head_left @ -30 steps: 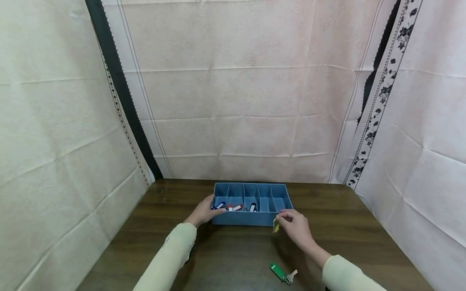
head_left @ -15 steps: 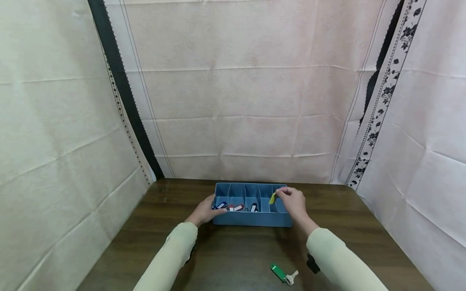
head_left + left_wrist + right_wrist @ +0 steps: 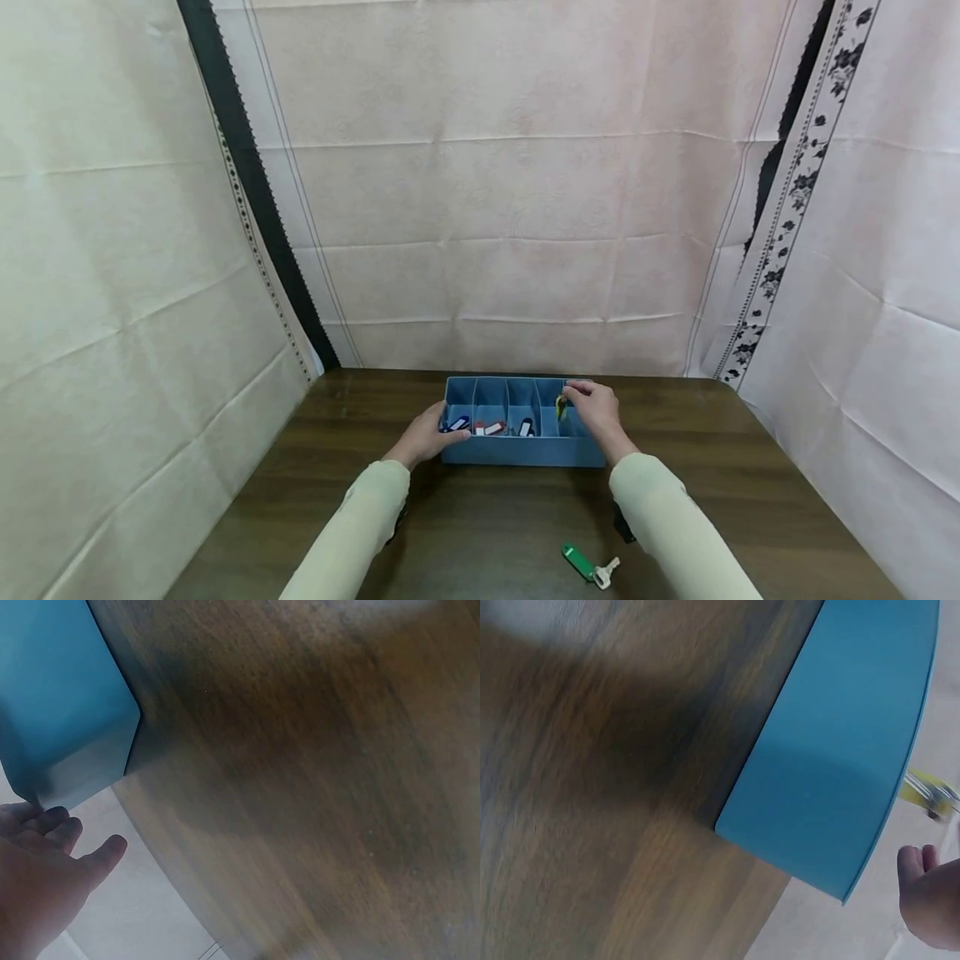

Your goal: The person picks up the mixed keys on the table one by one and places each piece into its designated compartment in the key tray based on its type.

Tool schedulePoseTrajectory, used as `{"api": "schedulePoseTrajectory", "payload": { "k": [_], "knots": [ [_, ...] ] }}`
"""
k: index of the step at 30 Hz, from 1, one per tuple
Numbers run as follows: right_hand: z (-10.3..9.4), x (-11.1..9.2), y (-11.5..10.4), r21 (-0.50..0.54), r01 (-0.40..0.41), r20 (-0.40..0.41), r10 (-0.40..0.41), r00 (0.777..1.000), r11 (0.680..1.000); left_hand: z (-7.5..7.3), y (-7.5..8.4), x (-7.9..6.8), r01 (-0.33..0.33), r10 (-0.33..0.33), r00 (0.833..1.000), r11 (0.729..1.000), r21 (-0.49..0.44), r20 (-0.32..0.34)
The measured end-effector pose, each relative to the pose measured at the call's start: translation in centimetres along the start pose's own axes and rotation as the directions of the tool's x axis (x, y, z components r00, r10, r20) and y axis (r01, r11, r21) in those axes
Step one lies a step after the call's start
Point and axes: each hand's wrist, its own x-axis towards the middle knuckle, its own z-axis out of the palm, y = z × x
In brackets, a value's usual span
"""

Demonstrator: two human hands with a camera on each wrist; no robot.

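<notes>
A blue compartment box (image 3: 522,451) stands on the wooden table. At its left end my left hand (image 3: 423,436) grips the corner, thumb over the front rim. In the left wrist view the fingers (image 3: 71,831) lie by the box's end wall. My right hand (image 3: 596,408) pinches a yellow key tag (image 3: 561,406) that hangs over the fourth compartment from the left. Beyond the box rim in the right wrist view, the yellow key tag (image 3: 922,786) shows with metal key parts, partly blurred.
Blue tags (image 3: 459,423), red tags (image 3: 493,428) and a dark blue tag (image 3: 527,427) lie in the first three compartments. A green key tag (image 3: 577,562) with a key lies on the table (image 3: 480,533) in front. Cloth (image 3: 480,208) hangs around the table.
My right hand has carried the yellow key tag from in front of the box up over its rim, above the fourth compartment. The left hand has stayed at the box's left end.
</notes>
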Motion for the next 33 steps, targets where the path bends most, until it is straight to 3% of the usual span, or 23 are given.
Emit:
{"api": "schedulePoseTrajectory", "payload": {
  "k": [10, 17, 23, 26, 29, 31, 33],
  "knots": [
    [-1.3, -0.6, 1.3, 0.012, -0.002, 0.095, 0.001, 0.995, 1.000, 0.1, 0.3, -0.2, 0.017, -0.017, 1.000, 1.000, -0.003, 0.001],
    [-2.2, -1.9, 2.2, 0.019, 0.083, 0.143, -0.085, 0.986, 0.996, 0.1, 0.3, -0.3, 0.018, -0.018, 1.000, 1.000, -0.014, 0.002],
    [-3.2, -4.0, 2.5, 0.024, 0.161, 0.213, -0.162, 0.963, 0.987, 0.0, 0.4, -0.3, 0.012, -0.012, 1.000, 1.000, -0.017, -0.001],
    [-3.7, -5.6, 3.0, 0.027, 0.189, 0.273, -0.190, 0.943, 0.982, 0.0, 0.3, -0.3, 0.007, -0.007, 1.000, 1.000, -0.013, -0.003],
    [-4.2, -7.3, 4.1, 0.031, 0.221, 0.362, -0.217, 0.906, 0.975, -0.1, 0.3, -0.3, -0.011, 0.011, 1.000, 1.000, -0.007, -0.002],
    [-4.7, -8.3, 5.0, 0.036, 0.242, 0.441, -0.233, 0.866, 0.970, -0.1, 0.2, -0.3, -0.021, 0.021, 1.000, 1.000, 0.003, -0.001],
    [-5.1, -9.2, 5.8, 0.050, 0.281, 0.519, -0.265, 0.813, 0.958, -0.1, 0.1, -0.3, -0.033, 0.033, 0.999, 0.999, 0.014, 0.001]
  ]
}}
